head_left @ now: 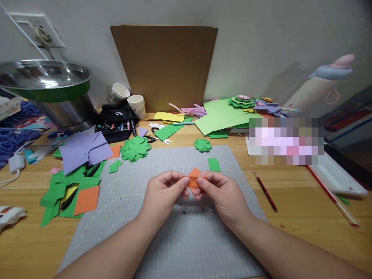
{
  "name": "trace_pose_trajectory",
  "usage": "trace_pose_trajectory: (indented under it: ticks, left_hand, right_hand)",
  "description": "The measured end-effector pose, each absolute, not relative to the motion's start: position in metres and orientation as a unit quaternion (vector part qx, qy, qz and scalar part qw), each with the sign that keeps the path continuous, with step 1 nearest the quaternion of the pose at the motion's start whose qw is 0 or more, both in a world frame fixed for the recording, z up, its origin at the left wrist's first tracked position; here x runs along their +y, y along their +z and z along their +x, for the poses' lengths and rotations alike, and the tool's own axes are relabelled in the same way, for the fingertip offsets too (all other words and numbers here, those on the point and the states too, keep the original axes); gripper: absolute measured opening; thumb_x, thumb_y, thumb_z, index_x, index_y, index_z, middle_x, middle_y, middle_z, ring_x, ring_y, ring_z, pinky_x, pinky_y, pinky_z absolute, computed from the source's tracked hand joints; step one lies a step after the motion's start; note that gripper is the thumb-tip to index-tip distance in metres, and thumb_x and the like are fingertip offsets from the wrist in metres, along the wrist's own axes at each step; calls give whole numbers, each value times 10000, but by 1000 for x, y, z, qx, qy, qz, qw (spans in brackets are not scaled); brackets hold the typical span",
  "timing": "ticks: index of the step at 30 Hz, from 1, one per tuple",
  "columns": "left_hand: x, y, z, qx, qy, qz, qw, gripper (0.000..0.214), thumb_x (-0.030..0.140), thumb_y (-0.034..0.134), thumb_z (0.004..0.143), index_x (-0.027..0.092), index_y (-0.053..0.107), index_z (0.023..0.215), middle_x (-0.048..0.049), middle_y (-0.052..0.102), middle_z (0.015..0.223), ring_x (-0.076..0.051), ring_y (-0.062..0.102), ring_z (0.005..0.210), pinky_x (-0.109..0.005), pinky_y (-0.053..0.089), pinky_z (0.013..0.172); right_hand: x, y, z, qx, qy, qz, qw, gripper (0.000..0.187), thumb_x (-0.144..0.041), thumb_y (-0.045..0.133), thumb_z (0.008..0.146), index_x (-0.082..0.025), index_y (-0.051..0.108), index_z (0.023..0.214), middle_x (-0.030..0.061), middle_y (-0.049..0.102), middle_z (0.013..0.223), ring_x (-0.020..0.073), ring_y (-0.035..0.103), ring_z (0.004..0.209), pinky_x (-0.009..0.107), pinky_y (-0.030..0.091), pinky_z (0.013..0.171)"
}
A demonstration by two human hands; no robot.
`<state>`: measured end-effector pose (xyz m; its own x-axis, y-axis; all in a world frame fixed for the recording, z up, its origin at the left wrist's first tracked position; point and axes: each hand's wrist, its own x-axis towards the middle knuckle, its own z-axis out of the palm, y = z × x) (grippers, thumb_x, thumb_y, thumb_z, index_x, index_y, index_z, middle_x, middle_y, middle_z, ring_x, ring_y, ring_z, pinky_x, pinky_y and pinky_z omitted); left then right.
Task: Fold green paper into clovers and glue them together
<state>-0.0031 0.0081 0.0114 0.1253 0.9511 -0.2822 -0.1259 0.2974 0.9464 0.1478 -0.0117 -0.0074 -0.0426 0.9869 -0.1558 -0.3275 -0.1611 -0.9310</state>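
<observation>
Both my hands meet over the middle of a grey cutting mat (122,209). My left hand (164,192) and my right hand (222,193) each pinch one end of a small folded orange paper piece (194,175), held just above the mat. A small green paper rectangle (214,164) lies on the mat just beyond my right hand. A folded green paper flower (202,145) sits at the mat's far edge, and a larger green one (135,148) lies to its left.
Left of the mat lie green scraps, an orange square (87,200) and a lilac folded sheet (84,150). A red pencil (266,192) lies to the right. Scissors (158,138), a black pen case (117,122), paper cups, a steel bowl (43,79) and cardboard (164,64) stand behind.
</observation>
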Motion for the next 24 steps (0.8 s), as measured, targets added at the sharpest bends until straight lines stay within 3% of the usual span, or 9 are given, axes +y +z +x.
trace_pose_trajectory:
  ticks: [8,15,24]
  left_hand:
    - [6,10,-2,463,409,429,660,229,321,753,660,150,622,737,5,662,612,-103,598,554,-213,486,563]
    - [6,11,-3,474,401,441,648,176,290,694,679,148,591,659,43,556,560,-65,472,511,-186,390,518]
    - [10,7,-8,420,298,433,740,214,308,671,690,150,539,631,49,496,518,-48,379,455,-184,283,465]
  right_hand:
    - [-12,-9,148,-373,619,-438,535,168,-327,740,760,-171,694,718,-3,687,659,110,663,595,214,556,581]
    - [-14,-5,146,-406,657,-413,484,198,-332,719,768,-166,626,711,-5,660,694,111,639,596,226,524,555]
    - [-11,-1,157,-469,675,-408,396,335,-457,614,824,-176,526,664,-39,497,554,80,443,486,206,354,459]
